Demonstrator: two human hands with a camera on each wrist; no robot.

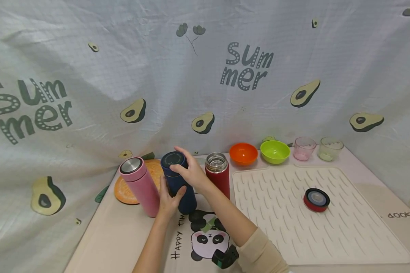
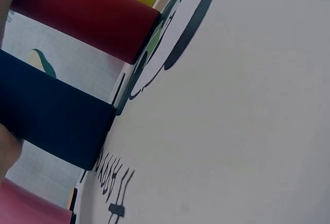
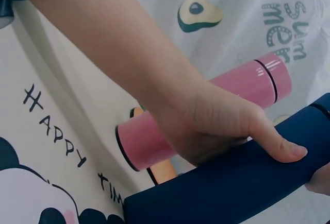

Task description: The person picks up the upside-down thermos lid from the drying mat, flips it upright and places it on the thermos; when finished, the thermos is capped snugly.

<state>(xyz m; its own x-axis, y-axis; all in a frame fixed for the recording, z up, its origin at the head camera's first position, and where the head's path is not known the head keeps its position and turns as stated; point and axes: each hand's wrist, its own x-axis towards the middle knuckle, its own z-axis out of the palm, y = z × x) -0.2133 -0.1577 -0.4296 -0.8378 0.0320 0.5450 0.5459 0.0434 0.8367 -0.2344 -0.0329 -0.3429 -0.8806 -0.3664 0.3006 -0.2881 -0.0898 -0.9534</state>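
You are steadying a tall navy-blue cylindrical vacuum flask (image 1: 178, 182) on the pale printed table mat (image 1: 123, 235), your left hand (image 1: 168, 203) wrapping its lower body with the thumb laid across the front, as the right wrist view is showing plainly. Your right hand (image 1: 191, 172) is curling over the flask's dark screw cap (image 1: 172, 159), fingers closing round the rim from above; whether the cap is seated tight or already loosening cannot be told from here. Just to the left of your grip a pink cylindrical flask with a steel-topped lid (image 1: 141, 185) is standing almost against the blue one, in front of a round orange-slice coaster (image 1: 124, 193). Just to the right of it a red flask with an open steel mouth (image 1: 218, 172) is standing uncapped, and its red-and-black lid (image 1: 316, 199) is lying well apart on the white ribbed silicone drying mat (image 1: 362, 242). Beyond that, along the avocado-print backdrop, an orange plastic bowl (image 1: 243, 153), a lime-green plastic bowl (image 1: 275, 151), a pink glass cup (image 1: 304, 148) and a clear glass cup (image 1: 330, 148) are sitting in a row. The risk is crowding: with neighbours so close on both sides of your grip, a sideways twist or an elbow swing could be knocking the open red flask or the pink one over, and a loose lower hold would be letting the blue body spin with the cap.
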